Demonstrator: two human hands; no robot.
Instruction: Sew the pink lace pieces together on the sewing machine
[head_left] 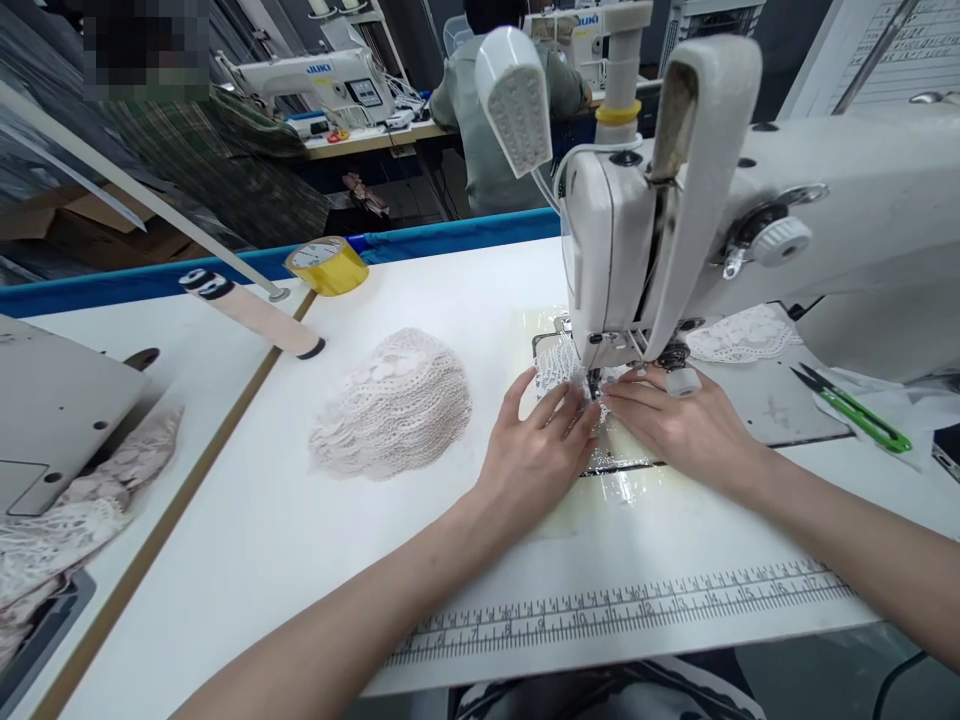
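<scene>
A piece of white lace [557, 362] lies under the needle of a white sewing machine [611, 260]. My left hand [536, 445] rests on its near left side, fingers stretched out and partly spread, fingertips beside the presser foot [594, 383]. From the right, my right hand [679, 420] reaches in with straight fingers lying close together at the lace's right side; its thumb is hidden. Both hands touch the lace near the needle. Left of them sits a fanned pile of lace pieces [394, 405]. Another lace piece [742, 333] lies behind my right hand.
Green thread snips [855, 408] lie at right. A yellow tape roll [327, 266] and a pale cylinder [255, 316] stand at the back left. A printed ruler [615, 612] runs along the front edge. Two people work beyond the blue table edge [457, 234].
</scene>
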